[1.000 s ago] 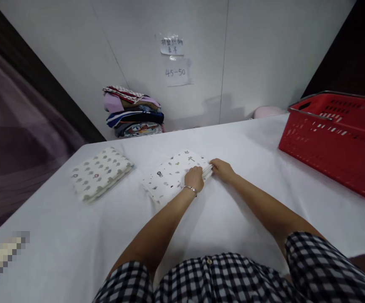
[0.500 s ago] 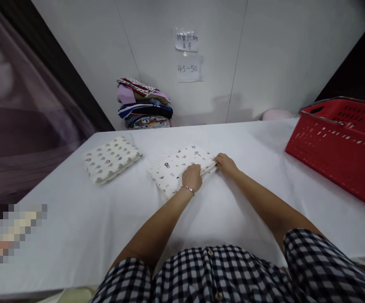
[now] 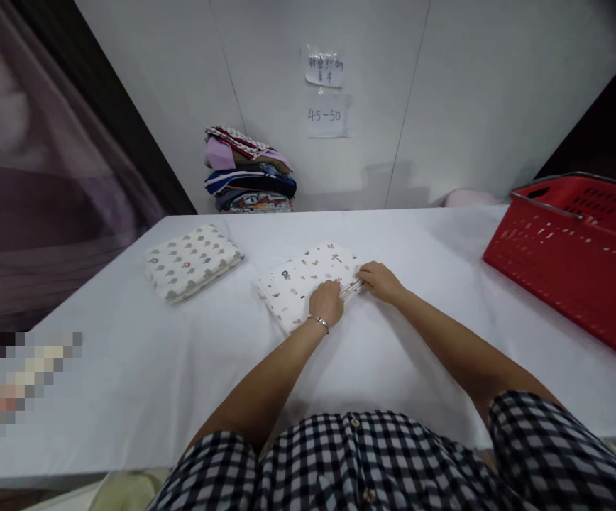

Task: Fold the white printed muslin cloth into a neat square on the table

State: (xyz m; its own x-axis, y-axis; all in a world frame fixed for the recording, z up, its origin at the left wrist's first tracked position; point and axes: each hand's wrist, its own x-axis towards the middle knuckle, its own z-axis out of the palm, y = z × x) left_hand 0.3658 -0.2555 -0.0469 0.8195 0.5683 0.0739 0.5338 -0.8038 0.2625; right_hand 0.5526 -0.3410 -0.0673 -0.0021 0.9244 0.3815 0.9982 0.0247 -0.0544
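Note:
A folded white cloth (image 3: 302, 279) with small scattered prints lies at the middle of the white table. My left hand (image 3: 326, 302), with a bracelet at the wrist, grips its near edge, fingers curled over the layers. At the right corner of the same cloth, my right hand (image 3: 380, 281) pinches the stacked layers between thumb and fingers. The layered edge shows in the short gap between both hands. To the left rests another folded cloth (image 3: 194, 262), white with a grey-green balloon-like pattern, apart from my hands.
A red plastic basket (image 3: 574, 262) stands at the right of the white-covered table (image 3: 143, 369). Behind the far edge rises a pile of folded fabrics (image 3: 249, 170) against the wall. Paper signs (image 3: 328, 116) hang there. A purple curtain (image 3: 47, 177) hangs at left.
My right hand has shifted slightly left and in along the cloth's edge, narrowing the gap to my left hand. The whole view has moved a little.

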